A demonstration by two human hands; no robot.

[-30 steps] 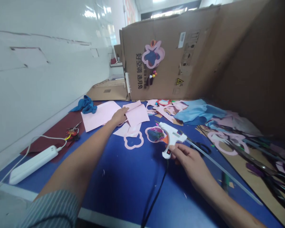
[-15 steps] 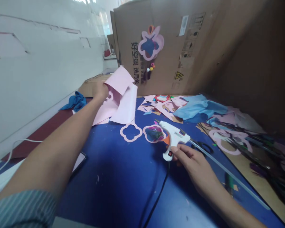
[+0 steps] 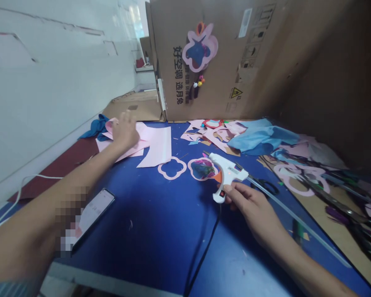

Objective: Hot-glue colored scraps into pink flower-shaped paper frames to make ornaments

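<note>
Two hands at work: the right hand [image 3: 250,210] closed firmly around a white glue gun [image 3: 227,171] above the blue tabletop [image 3: 142,239], the left hand [image 3: 125,134] open, resting on pink sheets [image 3: 154,150], a pink flower outline [image 3: 172,168] just beside them.

- my phone [image 3: 91,216] lying on the blue mat [image 3: 154,231]
- scissors [image 3: 265,187] on the mat's right side
- cardboard box [image 3: 216,103] standing behind the mat
- blue rag [image 3: 94,128] just past the mat's far left corner

Left hand [image 3: 125,133] lowered, pink sheets [image 3: 154,152] flat, phone [image 3: 94,210] showing
</note>
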